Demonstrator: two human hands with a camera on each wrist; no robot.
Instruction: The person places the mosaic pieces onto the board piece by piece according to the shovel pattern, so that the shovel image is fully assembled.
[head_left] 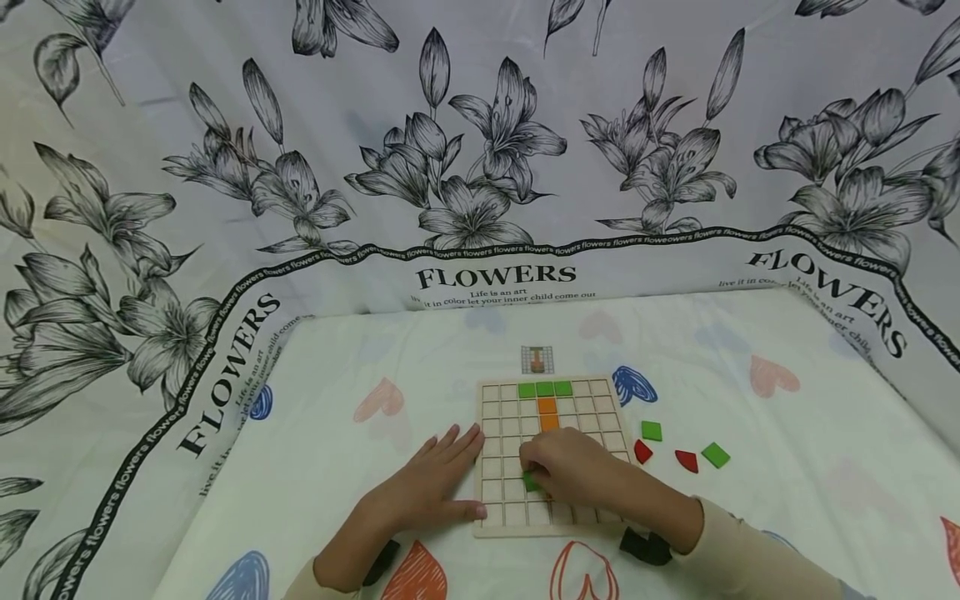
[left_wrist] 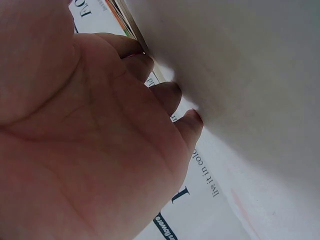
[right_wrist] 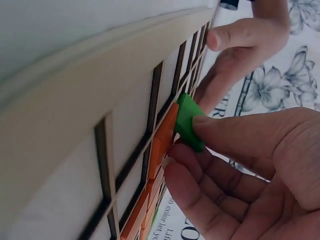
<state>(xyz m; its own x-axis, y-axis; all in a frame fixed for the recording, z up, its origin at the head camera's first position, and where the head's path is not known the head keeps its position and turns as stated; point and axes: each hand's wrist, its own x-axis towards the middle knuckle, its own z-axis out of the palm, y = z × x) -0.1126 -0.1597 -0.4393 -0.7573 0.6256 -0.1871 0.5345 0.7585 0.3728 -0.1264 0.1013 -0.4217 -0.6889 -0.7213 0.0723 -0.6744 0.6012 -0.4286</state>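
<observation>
A square wooden grid board lies on the cloth. My right hand is over its lower middle, pinching a green square tile between thumb and fingers. That tile is tilted against the grid, right beside an orange tile. Three green tiles form a row near the board's far edge, with orange tiles in a column below them; my right hand hides the lower part of this column. Fingers spread, my left hand rests along the board's left edge, fingertips and thumb at the rim.
To the board's right lie two loose green squares and two red quarter-round pieces. A small pattern card sits beyond the far edge. A heart-print cloth covers the surface, and a flower-print curtain stands behind.
</observation>
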